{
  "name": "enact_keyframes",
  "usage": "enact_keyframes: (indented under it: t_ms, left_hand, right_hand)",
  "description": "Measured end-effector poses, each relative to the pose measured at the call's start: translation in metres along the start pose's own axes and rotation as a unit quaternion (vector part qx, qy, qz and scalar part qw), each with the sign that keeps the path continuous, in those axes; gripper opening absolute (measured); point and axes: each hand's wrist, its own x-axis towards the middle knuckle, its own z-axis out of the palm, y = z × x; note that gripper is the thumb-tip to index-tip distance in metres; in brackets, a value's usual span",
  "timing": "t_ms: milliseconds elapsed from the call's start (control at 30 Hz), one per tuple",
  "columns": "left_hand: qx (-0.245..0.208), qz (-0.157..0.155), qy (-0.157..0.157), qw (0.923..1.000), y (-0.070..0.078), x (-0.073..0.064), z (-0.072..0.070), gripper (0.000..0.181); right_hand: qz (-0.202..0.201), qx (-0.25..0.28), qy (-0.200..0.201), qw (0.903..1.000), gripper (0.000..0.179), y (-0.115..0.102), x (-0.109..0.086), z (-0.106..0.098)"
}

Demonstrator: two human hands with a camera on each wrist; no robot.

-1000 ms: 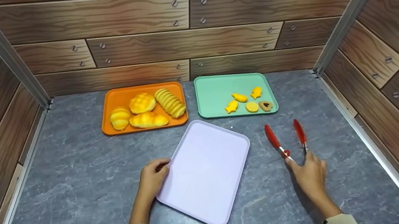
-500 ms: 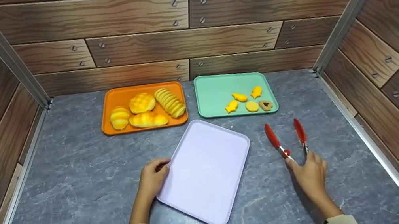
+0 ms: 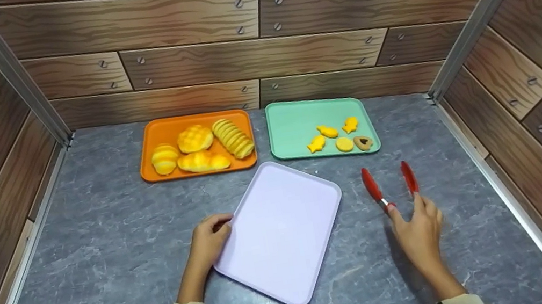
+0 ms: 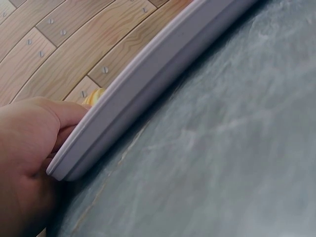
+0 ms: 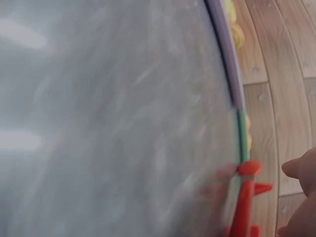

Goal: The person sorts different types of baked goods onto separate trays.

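Note:
A lavender tray (image 3: 284,237) lies at an angle on the grey marbled table. My left hand (image 3: 211,242) grips its left edge, and in the left wrist view the fingers bend over the rim of the tray (image 4: 133,94). To the right of the tray, my right hand (image 3: 418,232) holds a pair of red-tipped tongs (image 3: 371,186). Thumb and fingers lie on the two arms of the tongs, which stand spread with nothing between their tips. In the right wrist view the red tongs (image 5: 243,207) show beside the hand; their rear end is hidden under the palm.
Behind the lavender tray, an orange tray (image 3: 150,128) bears several bread pieces, including a striped loaf (image 3: 233,138). Beside it, a green tray (image 3: 292,116) holds fish-shaped pieces (image 3: 316,143), a round yellow piece (image 3: 344,144) and a brown cookie (image 3: 363,143). Wood-patterned walls (image 3: 185,24) enclose three sides.
My right hand has shifted forward along the tongs, its fingers now closer to the red tips and covering the metal part. The left hand and the trays stay in place.

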Motion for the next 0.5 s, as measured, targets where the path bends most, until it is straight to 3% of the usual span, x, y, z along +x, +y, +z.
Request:
enact_keyframes:
  t_ms: [300, 400, 500]
  left_hand:
    - [-0.007, -0.033, 0.007, 0.9994, 0.009, 0.003, 0.001, 0.024]
    - [0.012, -0.035, 0.02, 0.9991, 0.019, 0.007, 0.001, 0.028]
    - [0.047, -0.013, 0.038, 0.9981, 0.035, 0.012, 0.003, 0.033]
  right_hand:
    - [-0.062, 0.058, -0.024, 0.9961, 0.053, -0.047, 0.008, 0.004]
    - [-0.093, 0.081, -0.03, 0.9919, 0.047, -0.064, 0.014, 0.008]
    - [-0.122, 0.102, -0.044, 0.9864, 0.047, -0.081, 0.02, 0.013]
